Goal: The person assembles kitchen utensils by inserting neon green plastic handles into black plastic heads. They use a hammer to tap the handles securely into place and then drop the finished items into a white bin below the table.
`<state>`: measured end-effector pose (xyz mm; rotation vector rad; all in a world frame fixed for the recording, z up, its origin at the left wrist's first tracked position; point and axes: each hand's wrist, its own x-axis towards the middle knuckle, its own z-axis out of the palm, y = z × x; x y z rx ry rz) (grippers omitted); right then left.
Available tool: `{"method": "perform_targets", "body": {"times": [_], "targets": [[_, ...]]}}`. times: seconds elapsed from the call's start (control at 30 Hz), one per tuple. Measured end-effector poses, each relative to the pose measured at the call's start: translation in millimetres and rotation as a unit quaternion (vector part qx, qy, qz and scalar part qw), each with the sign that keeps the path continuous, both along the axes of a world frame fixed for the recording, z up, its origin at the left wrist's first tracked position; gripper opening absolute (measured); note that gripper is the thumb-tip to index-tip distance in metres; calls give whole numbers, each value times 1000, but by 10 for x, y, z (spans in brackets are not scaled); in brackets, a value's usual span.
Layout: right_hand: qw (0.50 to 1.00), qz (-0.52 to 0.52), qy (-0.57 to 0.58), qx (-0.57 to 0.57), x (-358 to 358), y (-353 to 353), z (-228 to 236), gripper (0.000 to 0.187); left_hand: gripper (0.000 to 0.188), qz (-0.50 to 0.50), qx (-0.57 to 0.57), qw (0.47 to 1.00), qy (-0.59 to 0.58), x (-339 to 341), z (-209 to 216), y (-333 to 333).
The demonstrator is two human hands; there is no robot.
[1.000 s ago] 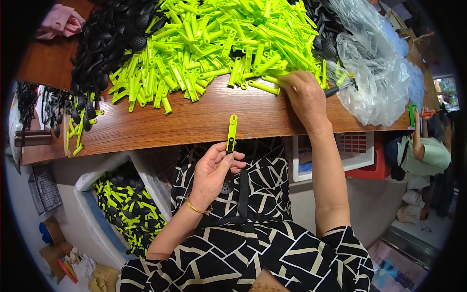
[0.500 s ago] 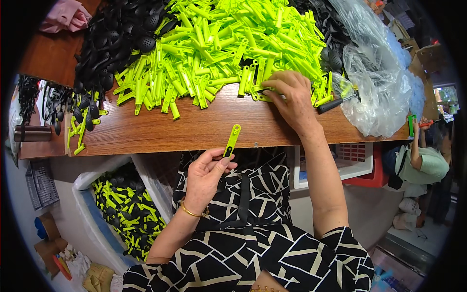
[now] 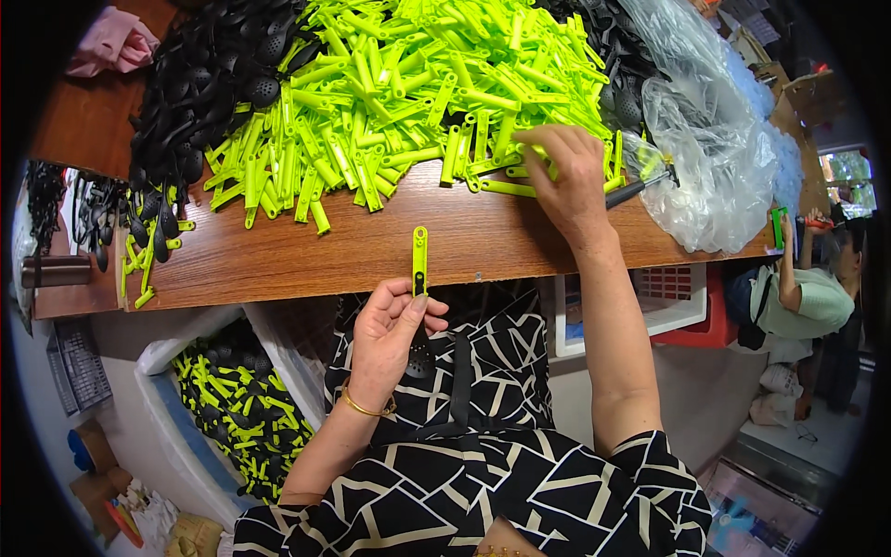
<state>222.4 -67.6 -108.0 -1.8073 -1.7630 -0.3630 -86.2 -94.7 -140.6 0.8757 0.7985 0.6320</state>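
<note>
My left hand [image 3: 382, 339], just in front of the table edge, pinches a small slotted spoon between thumb and fingers. Its lime-green handle [image 3: 420, 251] points up, and its black perforated bowl [image 3: 420, 360] hangs below the hand. Over the front right of a heap of loose lime-green handles [image 3: 408, 84], my right hand [image 3: 571, 181] hovers with bent fingers apart from the thumb, nothing visible held. Green handles lie beneath its fingertips. By its wrist lies a small hammer with a black grip [image 3: 624, 193], partly covered by my hand.
Black spoon heads [image 3: 200, 88] are piled at the back left. Clear plastic bags [image 3: 696, 176] cover the table's right end. Below the table stand a bin of green-and-black spoons [image 3: 243, 399] and a white crate [image 3: 673, 302]. Another person [image 3: 800, 297] works at far right.
My right hand has drawn back slightly right from the handles, its fingers loosening. The spoon in my left hand has turned more upright, and its black bowl now shows below the hand.
</note>
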Motion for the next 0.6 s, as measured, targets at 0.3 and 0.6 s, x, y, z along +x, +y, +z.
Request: {"method": "perform_targets", "body": {"times": [0.3,0.6], "targets": [[999,-14,26,-22,-241,164,-116,24,21,14,14,1000,9,7,31,42],[997,22,44,-54,100,-136,-195,31,22,22,6,1000,-13,9,14,35]]}}
